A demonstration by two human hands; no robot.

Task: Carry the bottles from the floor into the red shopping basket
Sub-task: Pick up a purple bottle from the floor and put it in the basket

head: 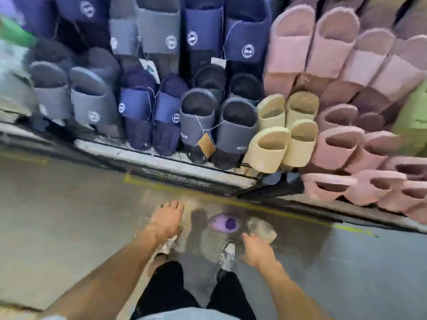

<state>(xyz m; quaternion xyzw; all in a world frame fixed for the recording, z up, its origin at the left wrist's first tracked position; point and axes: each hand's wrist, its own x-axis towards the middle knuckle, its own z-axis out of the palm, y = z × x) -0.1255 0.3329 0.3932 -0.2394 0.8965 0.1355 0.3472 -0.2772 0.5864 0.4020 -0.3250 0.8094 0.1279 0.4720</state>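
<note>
The view is motion-blurred. A lilac bottle (225, 224) with a dark purple cap stands on the floor between my hands, seen from above. Left of it is a dark, smeared upright shape (198, 217), possibly another bottle. My left hand (167, 219) reaches down toward the floor with its fingers straight and spread, holding nothing. My right hand (254, 250) is curled round a blurred greyish bottle (261, 228) just right of the lilac one. The red shopping basket is not in view.
A low shelf (161, 162) packed with grey, navy, beige and pink slippers (272, 146) runs across the back, its edge close behind the bottles. My feet in pale sneakers (227, 255) stand on the shiny grey floor marked with yellow tape (353, 229).
</note>
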